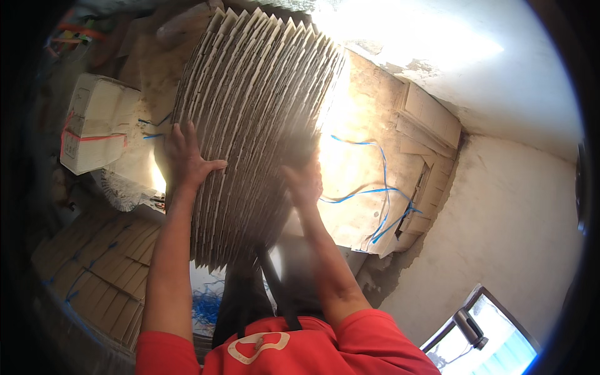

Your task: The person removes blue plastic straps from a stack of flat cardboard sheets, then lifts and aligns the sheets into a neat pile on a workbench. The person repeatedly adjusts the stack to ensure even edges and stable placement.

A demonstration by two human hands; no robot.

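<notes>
A thick stack of flattened cardboard sheets [250,125] stands on edge in front of me, its layered edges facing up. My left hand [187,159] presses on its left side, the thumb stretched over the edges and the fingers along the outer sheet. Against the right side lies my right hand [305,178], somewhat blurred, with its thumb toward the edges and its other fingers partly hidden. The stack is gripped between both hands. Beneath it is a brown work surface [359,162], on which a loose blue strap [356,195] curls to the right.
More flat cardboard [428,119] lies at the surface's far right, beside a pale wall [500,206]. On the left sits a white carton [103,125] with a red strap. Strapped cardboard bundles [103,269] are at lower left, and blue strap scraps [207,306] lie near my legs.
</notes>
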